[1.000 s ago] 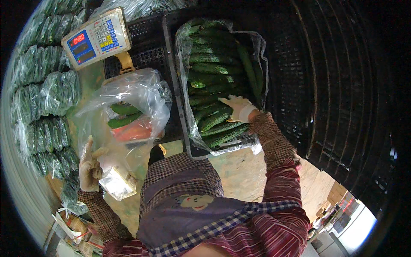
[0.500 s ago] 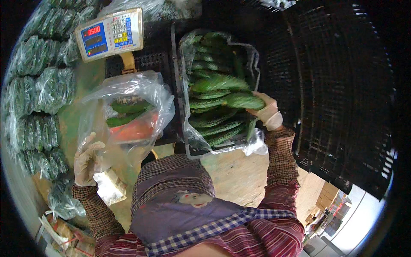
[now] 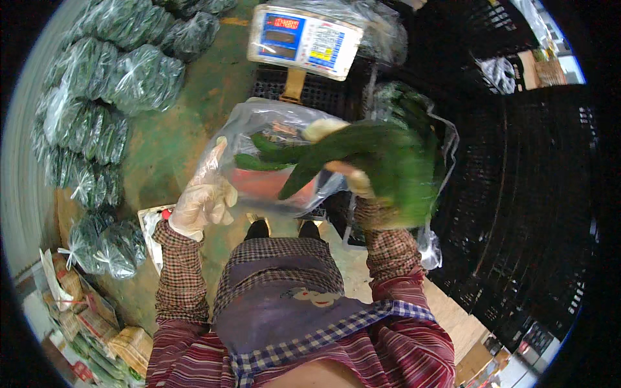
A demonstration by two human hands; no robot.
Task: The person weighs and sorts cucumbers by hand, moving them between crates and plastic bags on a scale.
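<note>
My right hand [image 3: 354, 180] grips a bunch of long green cucumbers [image 3: 362, 155], blurred with motion, over the mouth of a clear plastic bag [image 3: 272, 149]. My left hand [image 3: 204, 194], in a thin clear glove, holds the bag's left edge up. Inside the bag lie a few cucumbers [image 3: 259, 158] over something orange-red [image 3: 265, 184]. The bag rests on a scale whose display head [image 3: 304, 40] stands behind it. A plastic-lined black crate [image 3: 440, 149] of cucumbers is just to the right, mostly hidden behind the bunch.
Several bagged bundles of green vegetables [image 3: 123, 84] line the green floor at left. Stacked black crates [image 3: 524, 194] fill the right side. Small packets and boxes [image 3: 84, 310] lie at lower left. My feet [image 3: 284, 229] stand just below the bag.
My right hand has lifted a bunch of cucumbers out of the crate and swung it left over the bag. My left hand has moved up to the bag's edge.
</note>
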